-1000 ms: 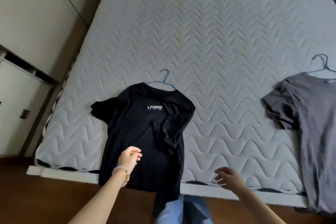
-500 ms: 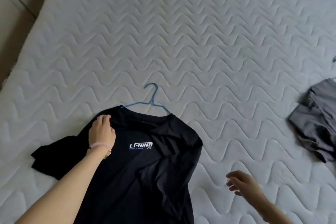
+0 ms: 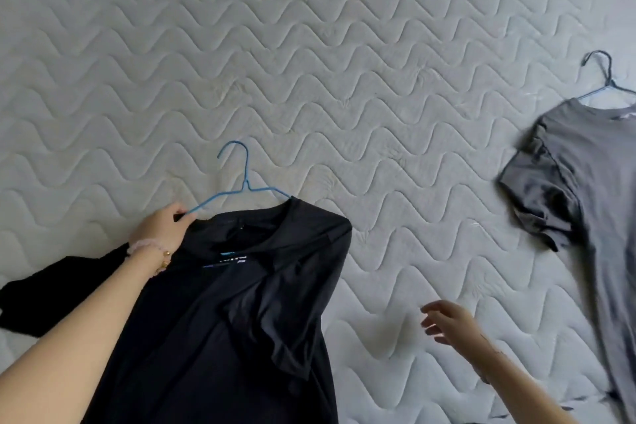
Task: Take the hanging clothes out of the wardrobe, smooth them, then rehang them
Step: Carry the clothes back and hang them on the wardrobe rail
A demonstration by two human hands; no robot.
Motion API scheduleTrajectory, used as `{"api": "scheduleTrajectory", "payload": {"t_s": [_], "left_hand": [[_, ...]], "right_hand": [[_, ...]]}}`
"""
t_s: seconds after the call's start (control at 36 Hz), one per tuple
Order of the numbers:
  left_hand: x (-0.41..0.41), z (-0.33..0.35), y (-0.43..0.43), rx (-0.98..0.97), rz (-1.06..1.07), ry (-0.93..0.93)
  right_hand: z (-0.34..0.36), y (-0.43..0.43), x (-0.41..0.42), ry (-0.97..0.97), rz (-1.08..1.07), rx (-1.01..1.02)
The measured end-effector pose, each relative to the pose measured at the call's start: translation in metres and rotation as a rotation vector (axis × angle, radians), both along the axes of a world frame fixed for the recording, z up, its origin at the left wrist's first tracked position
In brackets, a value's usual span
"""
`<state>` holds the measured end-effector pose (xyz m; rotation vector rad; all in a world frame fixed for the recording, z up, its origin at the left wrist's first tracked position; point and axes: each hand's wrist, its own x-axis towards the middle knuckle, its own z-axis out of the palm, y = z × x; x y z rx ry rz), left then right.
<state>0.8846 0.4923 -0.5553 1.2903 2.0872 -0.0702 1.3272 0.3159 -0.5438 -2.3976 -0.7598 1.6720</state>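
Note:
A black T-shirt [image 3: 220, 320] with a small chest logo lies rumpled on the quilted mattress [image 3: 344, 79], its right sleeve folded over the front. A blue wire hanger [image 3: 241, 182] sticks out of its collar. My left hand [image 3: 161, 229] grips the shirt's left shoulder together with the hanger's arm. My right hand [image 3: 447, 323] hovers over the mattress to the right of the shirt, fingers loose and spread, holding nothing.
A grey T-shirt [image 3: 585, 200] on a dark wire hanger [image 3: 605, 83] lies at the right edge of the mattress. Bare quilted mattress fills the area between the two shirts and beyond them.
My left hand moved up from the shirt's chest to the shoulder and took hold of shirt and hanger; the collar area has bunched up. The view shifted left, bringing the grey shirt back in.

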Motion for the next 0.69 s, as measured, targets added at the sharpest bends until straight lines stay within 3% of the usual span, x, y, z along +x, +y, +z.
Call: {"api": "scheduleTrajectory", "payload": {"t_s": [0.14, 0.28, 0.47, 0.69], "left_hand": [[0.054, 0.077, -0.068, 0.087, 0.129, -0.191], [0.126, 0.140, -0.118, 0.325, 0.277, -0.312], [0.260, 0.184, -0.114, 0.384, 0.143, -0.135], [0.441, 0.162, -0.073, 0.353, 0.031, -0.137]], "right_hand": [[0.025, -0.014, 0.009, 0.072, -0.048, 0.024], [0.031, -0.029, 0.041, 0.140, -0.132, 0.036], [0.028, -0.035, 0.152, 0.159, -0.141, 0.057], [0.029, 0.012, 0.319, 0.085, -0.092, 0.143]]}}
